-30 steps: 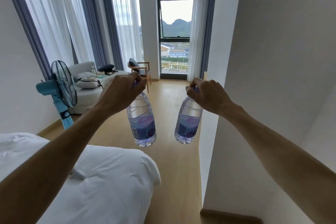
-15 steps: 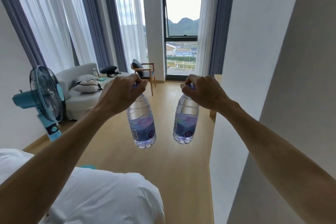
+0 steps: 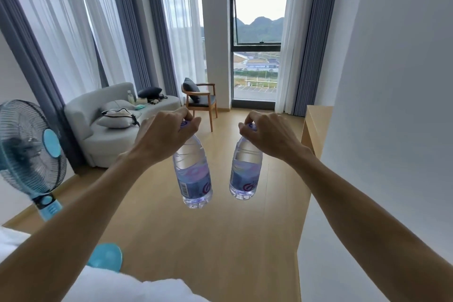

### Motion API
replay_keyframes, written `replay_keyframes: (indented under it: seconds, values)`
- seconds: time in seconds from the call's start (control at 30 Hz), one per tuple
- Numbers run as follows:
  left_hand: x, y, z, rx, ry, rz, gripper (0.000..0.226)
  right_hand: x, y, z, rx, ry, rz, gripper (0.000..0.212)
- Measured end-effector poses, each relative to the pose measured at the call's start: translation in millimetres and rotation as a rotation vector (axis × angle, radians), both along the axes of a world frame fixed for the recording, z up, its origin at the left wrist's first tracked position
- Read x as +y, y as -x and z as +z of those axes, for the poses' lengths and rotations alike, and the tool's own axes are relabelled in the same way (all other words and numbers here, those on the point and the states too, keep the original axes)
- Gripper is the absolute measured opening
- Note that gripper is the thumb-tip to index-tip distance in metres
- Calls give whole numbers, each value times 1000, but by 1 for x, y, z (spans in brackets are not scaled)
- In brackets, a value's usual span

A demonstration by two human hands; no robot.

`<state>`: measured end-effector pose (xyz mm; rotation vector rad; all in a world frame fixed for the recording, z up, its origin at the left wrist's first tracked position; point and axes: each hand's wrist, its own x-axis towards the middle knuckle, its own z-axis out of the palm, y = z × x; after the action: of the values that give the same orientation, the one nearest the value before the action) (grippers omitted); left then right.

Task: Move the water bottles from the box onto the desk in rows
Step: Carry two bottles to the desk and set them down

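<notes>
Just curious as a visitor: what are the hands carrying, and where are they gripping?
Each holds a water bottle by its cap: left hand the left bottle, right hand the right bottle.

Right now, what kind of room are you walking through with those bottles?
Probably a hotel room or a bedroom with a sitting corner. There is a white bed at the bottom edge, a pale sofa with cushions, and a wooden armchair by the tall window with long curtains.
</notes>
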<state>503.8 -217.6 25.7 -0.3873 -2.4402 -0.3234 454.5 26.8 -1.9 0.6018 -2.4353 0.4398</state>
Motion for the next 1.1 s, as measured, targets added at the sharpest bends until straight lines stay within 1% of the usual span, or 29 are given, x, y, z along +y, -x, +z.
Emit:
replay_keyframes:
  seconds: [0.17, 0.3, 0.43, 0.57, 0.83, 1.1]
  values:
    - [-8, 102, -15, -3, -13, -40, 36, -7, 97, -10, -32, -39, -1, 33]
    - [-13, 191, -13, -6, -5, -89, 34, -10, 169, -5, -52, -97, -36, 33]
    - [-10, 279, -9, -20, 12, -132, 31, -3, 233, 2, -32, -52, -88, 34]
    - [0, 354, -11, -20, 36, -146, 32, 9, 298, 0, -41, -31, -130, 36]
    - [44, 496, -37, -28, 54, -179, 34, 53, 440, -26, -89, -39, -167, 33]
    - [109, 653, -57, -99, 117, -202, 41, 114, 590, -43, -175, -44, -195, 34]
